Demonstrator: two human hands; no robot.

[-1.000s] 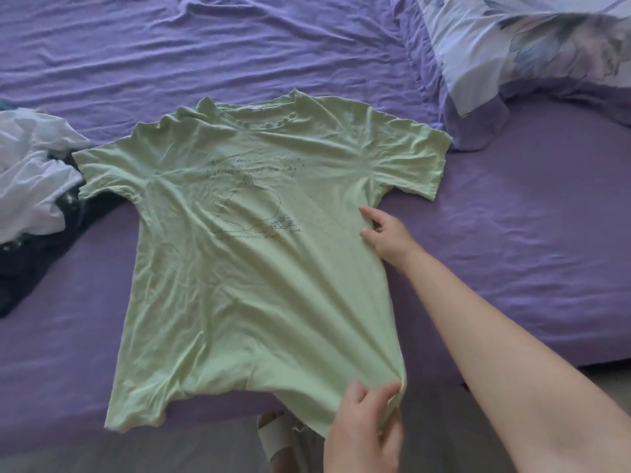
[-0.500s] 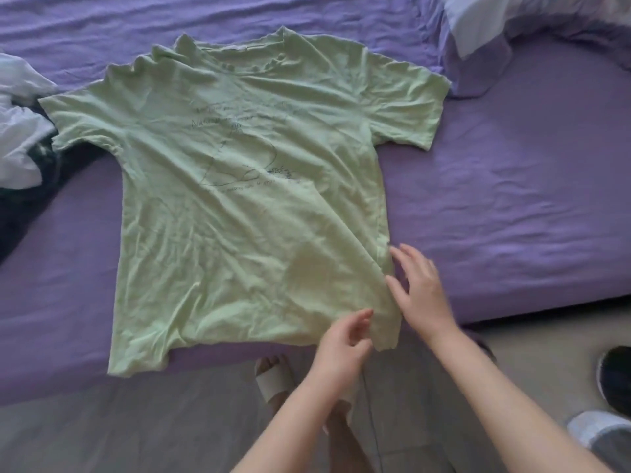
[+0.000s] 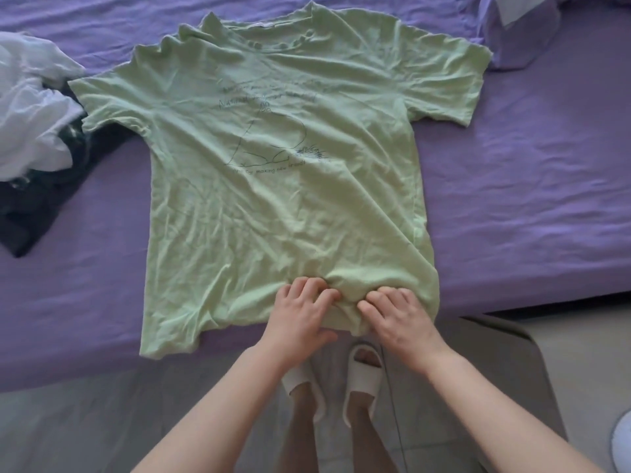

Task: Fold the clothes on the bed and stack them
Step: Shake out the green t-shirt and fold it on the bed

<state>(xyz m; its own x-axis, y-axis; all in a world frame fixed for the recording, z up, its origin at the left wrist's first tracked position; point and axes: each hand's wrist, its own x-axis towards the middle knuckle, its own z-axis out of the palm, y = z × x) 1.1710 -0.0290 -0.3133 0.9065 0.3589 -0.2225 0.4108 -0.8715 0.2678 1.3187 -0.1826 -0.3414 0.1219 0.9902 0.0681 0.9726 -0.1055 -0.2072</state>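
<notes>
A light green T-shirt [image 3: 273,186] with a dark line drawing lies spread face up on the purple bed sheet [image 3: 529,199], collar away from me, hem hanging over the near bed edge. My left hand [image 3: 300,315] and my right hand [image 3: 396,315] rest side by side on the hem right of centre, fingers curled into the cloth, which bunches up between them. Whether the fingers pinch the fabric or only press on it is unclear.
A heap of white cloth [image 3: 30,114] over dark clothes [image 3: 37,199] lies at the left, touching the shirt's left sleeve. A purple pillow corner [image 3: 512,35] sits at the top right. Below the bed edge are my feet in white slippers [image 3: 362,380] on the grey floor.
Both hands have come together on the hem near the middle; earlier the right hand was at the shirt's right side edge. The view has tilted down and nearer.
</notes>
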